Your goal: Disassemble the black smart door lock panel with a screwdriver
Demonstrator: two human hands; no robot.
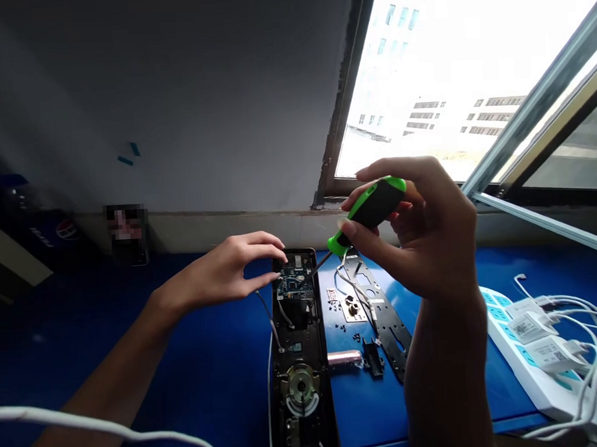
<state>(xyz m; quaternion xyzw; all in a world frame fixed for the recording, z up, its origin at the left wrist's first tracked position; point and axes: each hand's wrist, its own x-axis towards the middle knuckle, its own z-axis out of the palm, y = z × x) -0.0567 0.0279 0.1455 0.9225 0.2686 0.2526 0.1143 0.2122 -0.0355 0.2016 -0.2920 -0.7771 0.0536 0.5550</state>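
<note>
A green and black screwdriver (pixel 371 213) is gripped in my right hand (pixel 418 224), its shaft slanting down to the left. The tip reaches the blue circuit board (pixel 294 280) at the far end of a long, dark, opened device housing (pixel 320 336). At the board's left edge is my left hand (pixel 235 267), thumb and fingers apart; whether they touch the board is hard to tell. Thin cables (pixel 268 318) run from the board area down the housing. Nearer me in the housing sits a round metal part (pixel 302 385).
Right of the housing lie a black perforated plate (pixel 383 312), small dark screws (pixel 357 338), a metal-coloured square part (pixel 353 309), a pinkish cylinder (pixel 344 360) and a black bracket (pixel 374 359). A white power strip (pixel 515 352) with plugs stands farther right. A white cable (pixel 114 428) crosses the front left.
</note>
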